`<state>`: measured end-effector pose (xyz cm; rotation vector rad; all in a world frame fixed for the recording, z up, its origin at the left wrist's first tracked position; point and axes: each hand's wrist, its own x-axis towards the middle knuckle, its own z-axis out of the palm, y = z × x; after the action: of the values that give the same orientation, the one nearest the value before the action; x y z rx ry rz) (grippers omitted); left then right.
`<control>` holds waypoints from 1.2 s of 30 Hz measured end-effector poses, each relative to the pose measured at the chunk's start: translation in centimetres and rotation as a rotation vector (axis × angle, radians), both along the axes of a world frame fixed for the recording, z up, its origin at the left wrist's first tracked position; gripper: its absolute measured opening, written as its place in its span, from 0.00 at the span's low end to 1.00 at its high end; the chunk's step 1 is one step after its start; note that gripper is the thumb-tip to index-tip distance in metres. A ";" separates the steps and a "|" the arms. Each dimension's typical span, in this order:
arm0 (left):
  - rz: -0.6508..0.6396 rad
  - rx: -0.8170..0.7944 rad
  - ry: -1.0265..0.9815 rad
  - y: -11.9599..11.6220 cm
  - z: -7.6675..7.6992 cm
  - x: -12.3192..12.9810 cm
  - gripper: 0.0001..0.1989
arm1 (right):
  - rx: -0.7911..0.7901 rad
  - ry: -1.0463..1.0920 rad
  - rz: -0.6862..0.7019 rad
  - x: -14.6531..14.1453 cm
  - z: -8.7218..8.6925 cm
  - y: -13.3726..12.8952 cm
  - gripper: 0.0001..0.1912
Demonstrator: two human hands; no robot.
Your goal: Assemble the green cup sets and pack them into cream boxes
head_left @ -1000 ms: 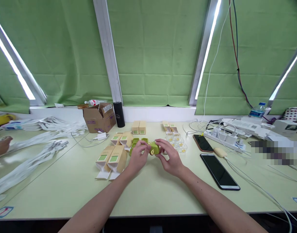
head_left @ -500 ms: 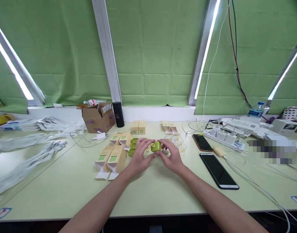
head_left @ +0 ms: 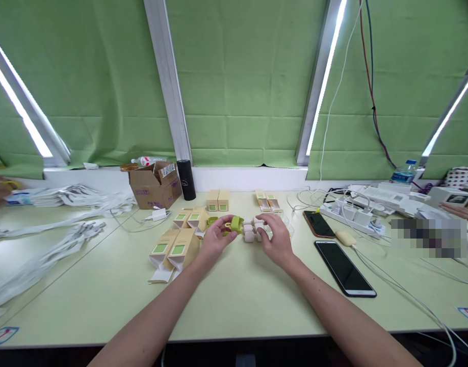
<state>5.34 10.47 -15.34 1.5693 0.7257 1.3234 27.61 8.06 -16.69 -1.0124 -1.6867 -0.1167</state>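
Note:
A small green case [head_left: 237,224] is held between the fingertips of my left hand [head_left: 214,240]; its lid looks raised. My right hand [head_left: 276,239] is over several small white cases [head_left: 249,233], thumb and fingers apart, beside clear plastic pieces [head_left: 286,224]. Whether its fingertips touch a white case cannot be made out. More green pieces [head_left: 212,220] lie partly hidden behind my left hand. Left of that hand stand several open cardboard boxes [head_left: 185,250] with green labels, and two more small boxes [head_left: 217,201] are further back.
Two phones [head_left: 345,268] and a power strip [head_left: 352,216] with tangled cables are on the right. A brown carton [head_left: 155,186] and a black bottle [head_left: 186,180] stand at the back left. White straps [head_left: 46,255] cover the left. Other people's hands show at both edges.
My hands have moved apart. The green case has shifted left with my left hand and looks opened, while my right hand has let go of it. Another person's hand has appeared at the left edge.

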 end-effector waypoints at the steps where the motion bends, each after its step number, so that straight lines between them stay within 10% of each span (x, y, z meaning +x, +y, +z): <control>1: -0.024 -0.046 -0.060 0.1 0.0 0.0 0.29 | -0.028 -0.073 -0.070 0.3 0.0 0.1 0.14; 11: -0.144 -0.155 -0.235 -0.2 0.4 0.1 0.30 | -0.313 -0.618 -0.344 0.8 -0.3 0.3 0.17; 21: -0.142 -0.165 -0.235 0.1 0.3 0.0 0.30 | -0.304 -0.477 -0.328 1.1 0.0 0.5 0.13; 29: -0.122 -0.146 -0.218 -0.1 0.3 0.2 0.29 | -0.491 0.655 0.429 0.1 0.3 0.9 0.21; 36: -0.119 -0.131 -0.176 -0.3 0.4 0.2 0.28 | -0.651 0.977 0.810 -1.2 0.9 -0.1 0.23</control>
<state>5.56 10.17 -14.95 1.3522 0.5882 1.2819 26.45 7.92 -15.80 -0.5633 -1.0674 1.3131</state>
